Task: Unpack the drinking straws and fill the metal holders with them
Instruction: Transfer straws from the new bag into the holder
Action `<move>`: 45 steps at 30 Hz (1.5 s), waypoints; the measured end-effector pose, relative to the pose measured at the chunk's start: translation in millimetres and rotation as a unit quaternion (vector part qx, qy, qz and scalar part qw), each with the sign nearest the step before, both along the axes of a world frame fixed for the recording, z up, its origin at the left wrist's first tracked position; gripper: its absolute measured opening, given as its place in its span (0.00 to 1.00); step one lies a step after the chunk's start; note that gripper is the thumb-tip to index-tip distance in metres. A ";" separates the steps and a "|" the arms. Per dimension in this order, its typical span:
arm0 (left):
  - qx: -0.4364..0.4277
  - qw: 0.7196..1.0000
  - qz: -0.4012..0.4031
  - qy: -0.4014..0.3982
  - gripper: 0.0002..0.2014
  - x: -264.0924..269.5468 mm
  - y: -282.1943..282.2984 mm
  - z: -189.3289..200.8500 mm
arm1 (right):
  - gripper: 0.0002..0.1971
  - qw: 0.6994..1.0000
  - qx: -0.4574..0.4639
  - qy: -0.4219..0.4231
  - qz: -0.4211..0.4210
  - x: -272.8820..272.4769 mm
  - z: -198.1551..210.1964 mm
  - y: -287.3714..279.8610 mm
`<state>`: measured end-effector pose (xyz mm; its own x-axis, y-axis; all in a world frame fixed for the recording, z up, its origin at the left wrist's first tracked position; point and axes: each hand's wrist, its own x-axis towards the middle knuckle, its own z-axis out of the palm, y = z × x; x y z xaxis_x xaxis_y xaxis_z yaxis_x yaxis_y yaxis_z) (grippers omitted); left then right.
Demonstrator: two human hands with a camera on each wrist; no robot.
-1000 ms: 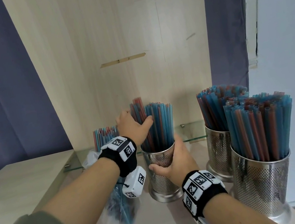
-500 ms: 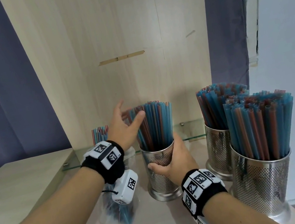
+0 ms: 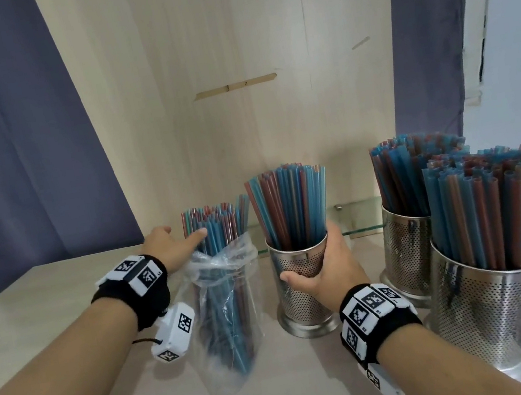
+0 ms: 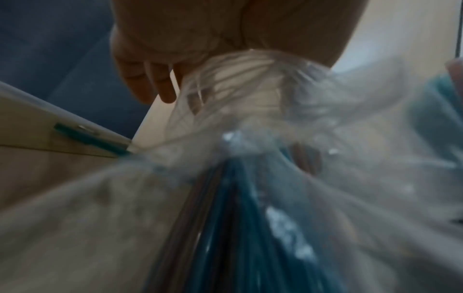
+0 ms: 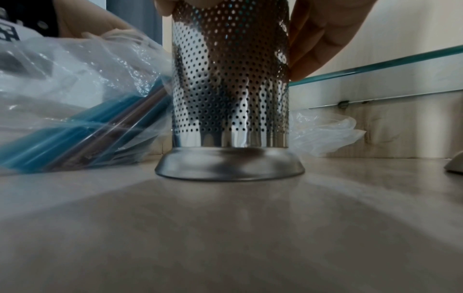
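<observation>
My right hand point(image 3: 324, 262) grips the middle perforated metal holder point(image 3: 299, 298) near its rim; it stands upright on the counter, filled with blue and red straws point(image 3: 290, 206). The right wrist view shows the holder point(image 5: 230, 79) with my fingers point(image 5: 318, 39) curled round its right side. To its left a clear plastic bag point(image 3: 226, 307) stands with more straws point(image 3: 219, 225) sticking out of its top. My left hand point(image 3: 177, 238) is open at the bag's top left, thumb tip against the straw tops. In the left wrist view its fingers point(image 4: 155, 79) hang relaxed beside the bag point(image 4: 250, 99).
Two more metal holders point(image 3: 408, 251) point(image 3: 485, 314) packed with straws stand at the right. A glass shelf point(image 3: 359, 214) runs along the wooden back panel. An empty crumpled plastic bag point(image 5: 325, 132) lies behind the middle holder. Dark curtains hang at both sides.
My left hand has let go of the straws in the middle holder and moved left to the top of the bag. The right hand has stayed on the holder.
</observation>
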<state>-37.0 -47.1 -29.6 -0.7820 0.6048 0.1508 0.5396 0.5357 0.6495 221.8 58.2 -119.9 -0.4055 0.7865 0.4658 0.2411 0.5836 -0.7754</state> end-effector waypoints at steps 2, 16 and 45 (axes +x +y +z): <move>-0.024 0.999 -0.007 0.019 0.48 4.7 2.0 -5.0 | 0.53 1.000 -0.001 0.005 0.003 0.4 1.1 -0.6; -0.017 0.999 -0.025 -0.038 0.26 2.8 19.2 -11.8 | 0.52 1.000 0.016 0.008 0.004 0.6 1.9 -1.5; 0.239 0.970 -0.029 -0.030 0.16 3.6 15.1 -6.8 | 0.50 1.000 0.018 0.012 0.013 1.8 5.5 -2.6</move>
